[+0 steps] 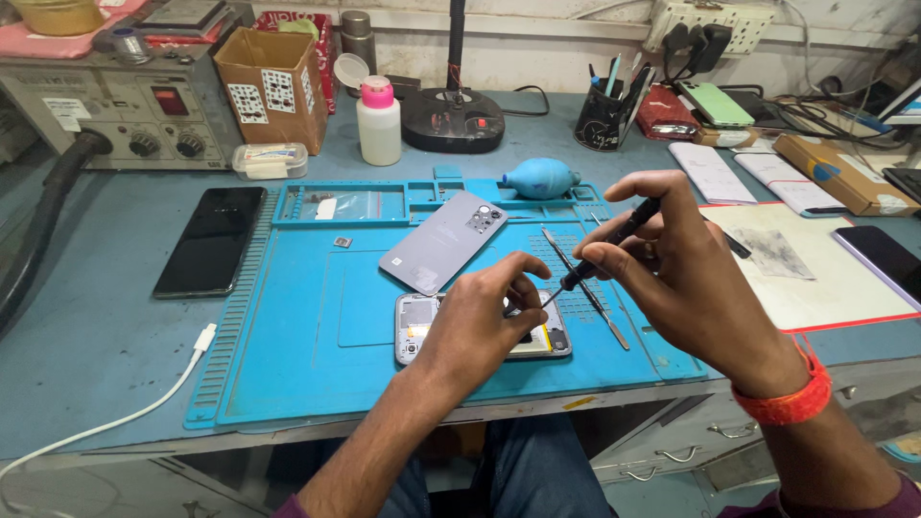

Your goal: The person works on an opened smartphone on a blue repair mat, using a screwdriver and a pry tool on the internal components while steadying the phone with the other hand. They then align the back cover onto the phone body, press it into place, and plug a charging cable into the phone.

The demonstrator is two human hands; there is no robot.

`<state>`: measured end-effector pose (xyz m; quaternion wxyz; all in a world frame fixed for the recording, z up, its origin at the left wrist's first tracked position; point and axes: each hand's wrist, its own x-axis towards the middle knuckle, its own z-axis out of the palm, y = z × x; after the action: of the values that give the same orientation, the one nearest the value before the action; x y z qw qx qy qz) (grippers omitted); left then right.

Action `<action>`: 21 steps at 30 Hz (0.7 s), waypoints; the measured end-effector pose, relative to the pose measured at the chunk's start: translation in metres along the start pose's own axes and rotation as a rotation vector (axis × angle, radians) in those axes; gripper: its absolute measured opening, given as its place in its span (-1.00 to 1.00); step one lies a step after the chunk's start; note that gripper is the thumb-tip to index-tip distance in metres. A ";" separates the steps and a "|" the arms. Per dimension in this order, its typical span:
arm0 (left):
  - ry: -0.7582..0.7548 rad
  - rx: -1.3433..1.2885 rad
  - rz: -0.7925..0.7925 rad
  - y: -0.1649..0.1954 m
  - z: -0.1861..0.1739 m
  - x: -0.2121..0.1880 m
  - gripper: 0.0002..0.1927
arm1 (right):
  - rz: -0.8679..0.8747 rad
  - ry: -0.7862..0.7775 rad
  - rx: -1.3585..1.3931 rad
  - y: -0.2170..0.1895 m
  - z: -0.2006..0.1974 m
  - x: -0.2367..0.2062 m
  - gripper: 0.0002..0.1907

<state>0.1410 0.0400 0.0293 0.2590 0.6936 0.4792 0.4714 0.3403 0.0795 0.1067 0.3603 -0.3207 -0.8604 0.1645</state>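
Observation:
An opened phone (pixel 414 326) lies face down on the blue repair mat (pixel 307 355), its insides showing. My left hand (pixel 480 321) rests on top of it, fingers pressing down on its middle. My right hand (pixel 672 264) grips a thin black screwdriver (pixel 609 245), tilted, with its tip down at the phone near my left fingertips. The removed grey back cover (pixel 443 240) lies on the mat just behind the phone. A metal spudger or tweezers (pixel 585 288) lies on the mat under my right hand.
A black phone (pixel 211 240) lies left of the mat, with a white cable (pixel 125 417) near the table edge. Behind stand a blue dust blower (pixel 539 178), white bottle (pixel 379 121), cardboard box (pixel 276 84), soldering station (pixel 115 105), pen cup (pixel 604 115). White pad (pixel 815 278) sits right.

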 end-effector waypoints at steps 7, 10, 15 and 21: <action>0.013 -0.034 0.008 -0.003 0.000 0.001 -0.62 | 0.026 0.013 0.010 0.004 0.000 -0.001 -0.54; 0.014 -0.033 0.007 -0.003 -0.001 0.001 -0.62 | 0.027 0.018 0.015 0.004 0.001 -0.001 -0.54; 0.015 -0.039 0.014 -0.004 0.000 0.001 -0.63 | 0.045 0.019 0.008 0.006 0.001 -0.001 -0.53; 0.027 0.020 0.012 -0.001 -0.001 0.002 -0.62 | -0.106 -0.157 0.174 0.011 -0.007 0.002 -0.52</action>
<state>0.1401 0.0417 0.0296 0.2428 0.6926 0.4831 0.4774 0.3494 0.0892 0.1066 0.3266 -0.2286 -0.8841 0.2438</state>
